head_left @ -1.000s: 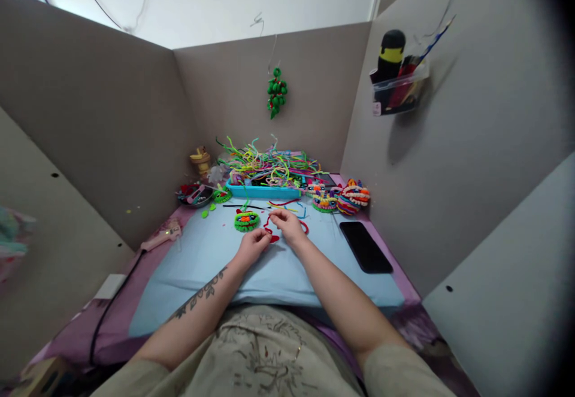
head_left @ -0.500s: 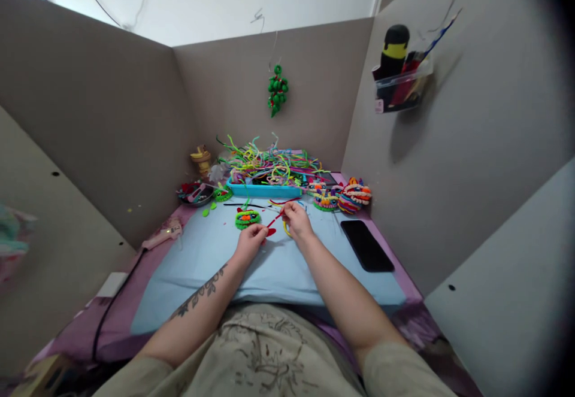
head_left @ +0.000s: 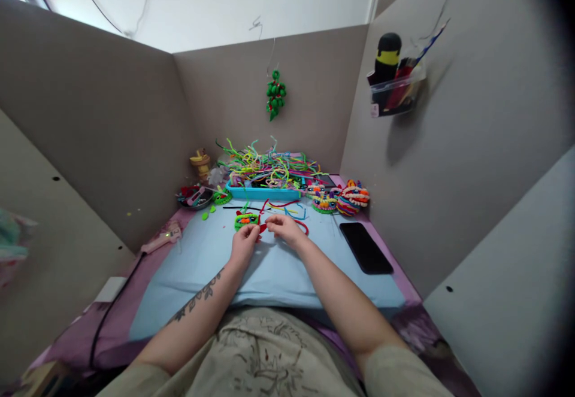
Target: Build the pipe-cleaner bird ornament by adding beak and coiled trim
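My left hand [head_left: 245,242] is closed in a pinch on a red pipe cleaner [head_left: 263,227], low over the blue work surface. My right hand [head_left: 286,229] faces it from the right, fingertips pinched at the other side of the same red piece. A thin red strand rises behind the fingertips, and a red loop curves out past my right hand. Just behind my left hand lies a small green pipe-cleaner figure [head_left: 245,221] with orange and blue parts; my fingers partly cover its lower edge.
A blue tray [head_left: 265,194] heaped with coloured pipe cleaners stands at the back. Finished striped figures [head_left: 353,198] sit at the back right, near a black phone [head_left: 366,247]. A pink glue gun [head_left: 162,237] with its cord lies left, below a dark bowl [head_left: 196,198].
My hands have drawn closer together. The red strand that was stretched between them now shows as a short piece at the fingertips, and a red loop appears beside my right hand.
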`<state>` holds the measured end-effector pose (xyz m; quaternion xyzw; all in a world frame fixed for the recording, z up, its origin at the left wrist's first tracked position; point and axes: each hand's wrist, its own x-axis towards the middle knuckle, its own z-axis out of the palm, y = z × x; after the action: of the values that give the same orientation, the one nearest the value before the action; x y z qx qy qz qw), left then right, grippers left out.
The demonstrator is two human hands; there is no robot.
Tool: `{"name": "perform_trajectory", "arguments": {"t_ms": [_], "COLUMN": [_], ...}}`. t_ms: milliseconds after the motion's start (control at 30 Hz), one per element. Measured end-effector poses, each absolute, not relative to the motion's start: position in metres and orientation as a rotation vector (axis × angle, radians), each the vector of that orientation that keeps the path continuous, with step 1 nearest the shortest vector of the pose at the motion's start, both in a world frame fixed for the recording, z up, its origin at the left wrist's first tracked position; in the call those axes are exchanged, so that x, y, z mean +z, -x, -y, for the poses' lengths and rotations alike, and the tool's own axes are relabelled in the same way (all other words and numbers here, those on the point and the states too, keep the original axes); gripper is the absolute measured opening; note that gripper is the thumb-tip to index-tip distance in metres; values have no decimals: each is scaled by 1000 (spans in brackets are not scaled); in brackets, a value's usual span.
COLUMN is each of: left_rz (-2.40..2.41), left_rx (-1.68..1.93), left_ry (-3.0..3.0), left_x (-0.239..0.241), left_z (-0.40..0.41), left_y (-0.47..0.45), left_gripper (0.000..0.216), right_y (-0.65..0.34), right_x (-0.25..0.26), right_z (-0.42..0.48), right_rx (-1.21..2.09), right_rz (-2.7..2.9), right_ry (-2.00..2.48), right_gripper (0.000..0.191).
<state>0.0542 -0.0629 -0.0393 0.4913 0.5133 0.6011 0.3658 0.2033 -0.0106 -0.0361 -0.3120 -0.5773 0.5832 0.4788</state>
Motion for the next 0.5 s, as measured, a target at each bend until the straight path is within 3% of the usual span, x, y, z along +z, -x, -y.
{"name": "perform_trajectory", "arguments": {"t_ms": [333,500], "left_rz": [-1314,-1368], "left_rx": [1629,1655], "left_ry": [-1217,-1244], "left_x": [-42,-43], "left_z": [62,61], "left_y": [-56,-54], "left_gripper": [34,27], "right_y": [-200,-199], "right_x": [-45,-45], "right_z": [8,9], "right_rx": [1239,1155], "right_rz": [1623,1702], "right_ry": [868,882], "right_gripper": [16,14]}}
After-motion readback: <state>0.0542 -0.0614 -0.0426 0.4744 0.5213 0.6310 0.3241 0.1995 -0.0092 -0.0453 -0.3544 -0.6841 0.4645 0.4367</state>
